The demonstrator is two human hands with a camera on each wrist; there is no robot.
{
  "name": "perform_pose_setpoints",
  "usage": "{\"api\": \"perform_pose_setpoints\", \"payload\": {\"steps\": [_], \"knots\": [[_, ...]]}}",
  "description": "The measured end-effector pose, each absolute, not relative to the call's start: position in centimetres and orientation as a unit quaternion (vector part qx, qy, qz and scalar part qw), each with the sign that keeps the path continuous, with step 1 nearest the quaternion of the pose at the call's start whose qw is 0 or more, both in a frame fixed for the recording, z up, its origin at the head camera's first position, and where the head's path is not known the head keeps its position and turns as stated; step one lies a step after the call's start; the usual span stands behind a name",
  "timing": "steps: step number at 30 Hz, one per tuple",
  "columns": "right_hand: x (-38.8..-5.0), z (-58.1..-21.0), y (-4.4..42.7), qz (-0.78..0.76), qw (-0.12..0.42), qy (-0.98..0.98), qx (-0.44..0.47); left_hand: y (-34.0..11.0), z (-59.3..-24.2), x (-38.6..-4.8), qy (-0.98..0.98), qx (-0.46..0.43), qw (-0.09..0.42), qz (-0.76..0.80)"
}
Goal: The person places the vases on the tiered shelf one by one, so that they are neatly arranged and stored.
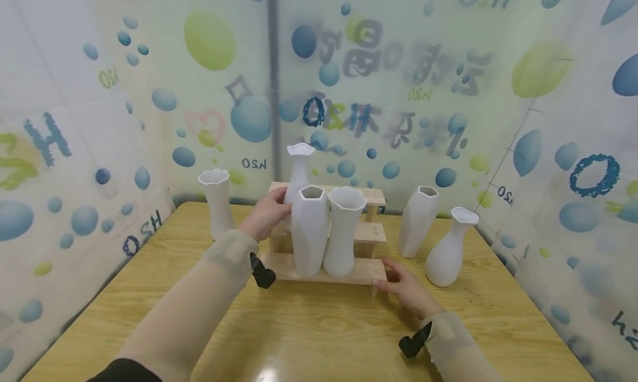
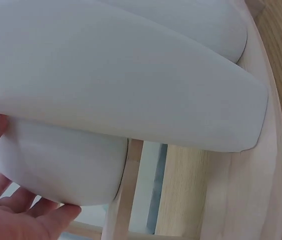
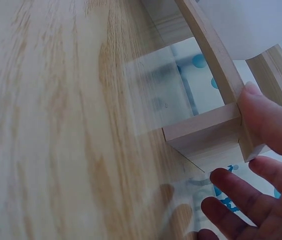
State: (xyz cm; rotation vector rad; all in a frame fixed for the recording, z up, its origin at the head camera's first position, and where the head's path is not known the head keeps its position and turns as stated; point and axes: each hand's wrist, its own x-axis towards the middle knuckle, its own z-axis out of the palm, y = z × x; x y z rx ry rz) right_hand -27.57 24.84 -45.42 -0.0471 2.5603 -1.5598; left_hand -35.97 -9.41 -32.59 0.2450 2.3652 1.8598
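A tiered wooden stand (image 1: 370, 271) stands mid-table. Two white vases, one faceted (image 1: 310, 232) and one with a wavy rim (image 1: 345, 232), stand side by side on its lowest step. Behind them, my left hand (image 1: 266, 213) grips a flared-rim white vase (image 1: 299, 171); in the left wrist view, fingers (image 2: 63, 215) curl round its body (image 2: 61, 165), which touches or nearly touches a middle step. My right hand (image 1: 408, 290) pinches the right end of the lowest step, thumb on top and a finger beneath, as the right wrist view shows at the board (image 3: 220, 55).
A wavy-rimmed white vase (image 1: 217, 205) stands at the back left of the wooden table (image 1: 289, 332). To the right stand a faceted vase (image 1: 417, 221) and a round-bellied vase (image 1: 445, 257). A printed curtain (image 1: 428, 122) surrounds the table's back and sides.
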Motion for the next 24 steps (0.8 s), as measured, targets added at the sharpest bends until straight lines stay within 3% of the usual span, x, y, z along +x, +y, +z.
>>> {"api": "perform_pose_setpoints", "payload": {"steps": [12,24], "knots": [[-27.4,-45.5,24.8,-0.517,0.071,0.853,-0.014,-11.2,-34.5,-35.0,0.773,0.088,0.06,0.625],[-27.3,-45.4,24.7,-0.525,0.066,0.849,-0.023,-13.9,-40.6,-31.6,0.724,-0.026,-0.03,0.688]]}}
